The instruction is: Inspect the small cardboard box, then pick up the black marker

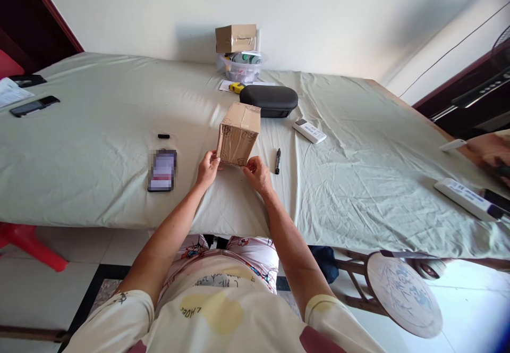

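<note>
A small cardboard box (239,137) with dark scribbles near its corners stands on the cloth-covered table in front of me. My left hand (207,169) holds its near lower left corner, thumb on the front face. At the near lower right corner, the bent fingers of my right hand (258,175) pinch the box's edge; the fingertips are partly hidden. A black marker (278,161) lies just right of my right hand. To the left of my left hand are a phone (162,171) with its screen lit and a small black cap-like piece (163,136).
Behind the box lie a black hard case (269,98) and a yellow tape measure (236,87). A clear plastic tub (244,70) by the wall carries another cardboard box (236,38). White power strip-like devices (309,131) lie to the right. A round stool (404,294) stands below the table's edge.
</note>
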`<action>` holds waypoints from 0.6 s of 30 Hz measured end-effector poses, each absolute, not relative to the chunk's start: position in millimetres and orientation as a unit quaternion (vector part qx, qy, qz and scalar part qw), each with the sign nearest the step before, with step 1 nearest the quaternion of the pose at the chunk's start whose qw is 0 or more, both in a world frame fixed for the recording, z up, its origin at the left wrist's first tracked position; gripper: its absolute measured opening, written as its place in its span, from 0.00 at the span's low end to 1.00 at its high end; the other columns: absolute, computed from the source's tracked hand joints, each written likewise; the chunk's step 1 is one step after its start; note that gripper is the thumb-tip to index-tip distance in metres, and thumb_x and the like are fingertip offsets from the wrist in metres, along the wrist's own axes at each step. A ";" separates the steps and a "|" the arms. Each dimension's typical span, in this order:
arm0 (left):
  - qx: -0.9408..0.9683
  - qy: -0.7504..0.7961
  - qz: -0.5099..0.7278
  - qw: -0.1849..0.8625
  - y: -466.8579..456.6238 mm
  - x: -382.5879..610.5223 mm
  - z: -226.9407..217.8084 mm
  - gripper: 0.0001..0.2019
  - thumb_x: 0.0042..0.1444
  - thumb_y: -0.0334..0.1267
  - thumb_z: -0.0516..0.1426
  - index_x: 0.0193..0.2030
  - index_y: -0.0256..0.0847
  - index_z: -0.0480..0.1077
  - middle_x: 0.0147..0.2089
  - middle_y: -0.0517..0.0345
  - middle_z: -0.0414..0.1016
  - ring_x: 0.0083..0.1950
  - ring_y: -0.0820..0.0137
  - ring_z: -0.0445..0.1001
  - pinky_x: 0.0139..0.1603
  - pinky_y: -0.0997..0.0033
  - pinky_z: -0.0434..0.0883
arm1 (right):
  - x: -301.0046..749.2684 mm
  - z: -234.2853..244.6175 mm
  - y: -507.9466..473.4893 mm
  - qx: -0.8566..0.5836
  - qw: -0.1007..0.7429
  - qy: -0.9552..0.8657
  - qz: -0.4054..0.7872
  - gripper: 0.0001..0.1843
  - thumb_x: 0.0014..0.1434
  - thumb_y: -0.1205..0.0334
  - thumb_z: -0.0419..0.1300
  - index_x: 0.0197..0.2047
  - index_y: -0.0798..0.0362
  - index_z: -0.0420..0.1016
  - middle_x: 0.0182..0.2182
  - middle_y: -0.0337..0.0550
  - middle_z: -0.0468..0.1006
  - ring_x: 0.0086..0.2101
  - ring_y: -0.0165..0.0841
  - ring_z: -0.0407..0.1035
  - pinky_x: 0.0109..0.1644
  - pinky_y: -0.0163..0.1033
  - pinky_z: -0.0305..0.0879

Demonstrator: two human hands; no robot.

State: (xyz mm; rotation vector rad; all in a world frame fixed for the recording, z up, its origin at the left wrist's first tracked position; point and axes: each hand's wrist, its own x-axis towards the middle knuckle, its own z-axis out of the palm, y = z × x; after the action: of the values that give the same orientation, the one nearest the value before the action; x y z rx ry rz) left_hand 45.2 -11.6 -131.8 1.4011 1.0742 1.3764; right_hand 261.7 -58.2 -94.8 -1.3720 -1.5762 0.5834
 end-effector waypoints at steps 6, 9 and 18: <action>0.685 0.466 0.514 0.223 -11.3 40.8 -130.6 0.12 0.66 0.50 0.60 0.43 0.44 0.75 0.50 0.47 0.79 0.56 0.57 0.77 0.60 0.55 0.76 | 273.7 -99.0 -52.6 -0.603 0.456 -0.625 0.195 0.09 0.58 0.56 0.64 0.39 0.47 0.68 0.31 0.37 0.80 0.30 0.31 0.70 0.40 0.38 0.65; 0.700 0.489 0.480 0.202 -12.2 41.9 -129.2 0.06 0.66 0.43 0.60 0.42 0.44 0.75 0.49 0.49 0.79 0.54 0.58 0.77 0.60 0.56 0.75 | 278.2 -100.6 -51.4 -0.629 0.403 -0.639 0.182 0.09 0.59 0.56 0.65 0.36 0.48 0.69 0.30 0.38 0.79 0.31 0.32 0.69 0.38 0.37 0.63; 0.756 0.560 0.316 0.122 -23.5 50.8 -112.6 0.07 0.68 0.32 0.56 0.42 0.42 0.76 0.54 0.46 0.80 0.55 0.58 0.79 0.60 0.58 0.74 | 279.9 -100.2 -51.0 -0.667 0.394 -0.614 0.150 0.28 0.61 0.34 0.64 0.48 0.50 0.75 0.39 0.46 0.80 0.36 0.37 0.72 0.43 0.42 0.69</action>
State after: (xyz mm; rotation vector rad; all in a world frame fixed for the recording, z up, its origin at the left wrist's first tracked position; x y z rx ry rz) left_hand 50.8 -23.5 -112.6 2.2058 1.6354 0.9213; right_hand 279.9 -51.0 -100.2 -1.6918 -1.5588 0.3814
